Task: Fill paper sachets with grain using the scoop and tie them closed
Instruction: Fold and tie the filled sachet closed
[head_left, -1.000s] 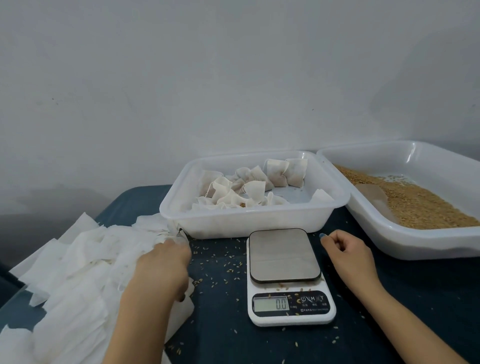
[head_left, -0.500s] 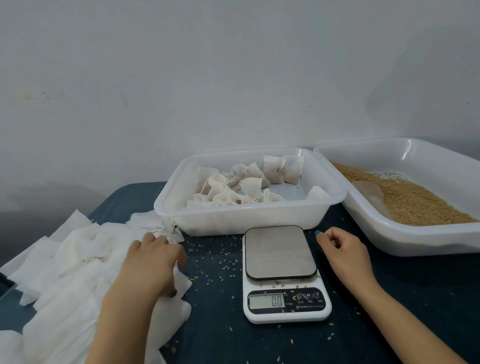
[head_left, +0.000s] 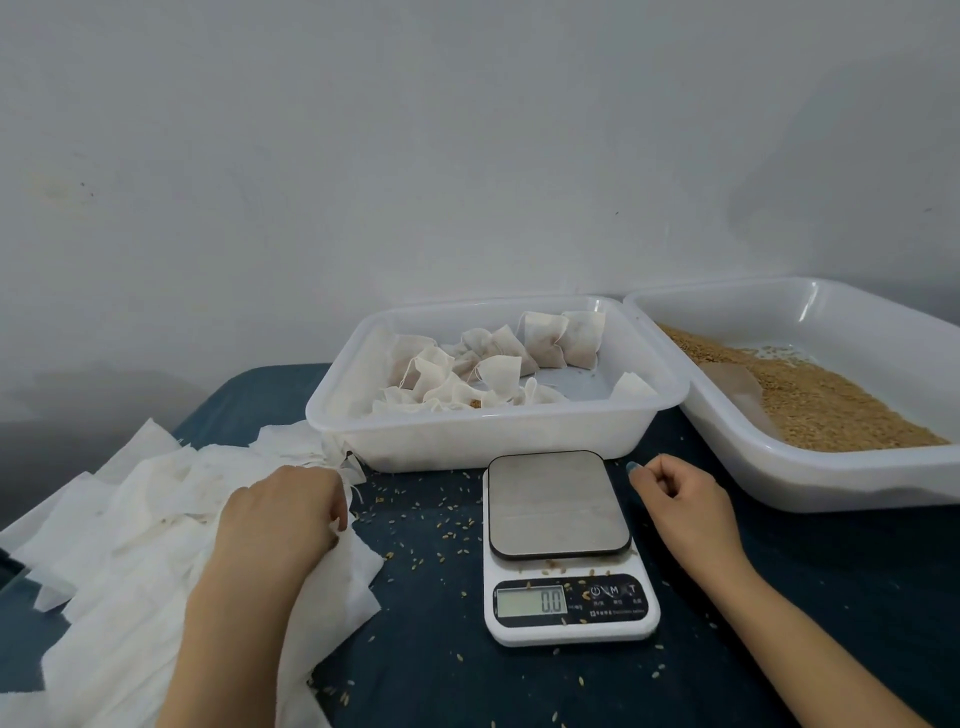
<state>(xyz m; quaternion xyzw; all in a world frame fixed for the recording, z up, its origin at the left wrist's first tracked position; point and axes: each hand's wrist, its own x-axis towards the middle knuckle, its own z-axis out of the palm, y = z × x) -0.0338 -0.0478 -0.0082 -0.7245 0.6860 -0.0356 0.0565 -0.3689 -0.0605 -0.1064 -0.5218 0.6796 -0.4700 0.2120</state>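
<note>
Digital kitchen scale (head_left: 566, 618) on dark blue table cover (head_left: 441, 675), white body, square steel platform (head_left: 558, 501) at the far end. LCD display (head_left: 530, 601) at the near end reads 0.0, button panel (head_left: 615, 595) just right of it. Scale sits just in front of small white plastic tray (head_left: 493, 441). Larger white plastic tray (head_left: 831, 478) to the right, tilted, rims meeting at the far end. Pale grey wall (head_left: 467, 156) behind, faint stain (head_left: 57, 187) upper left.
</note>
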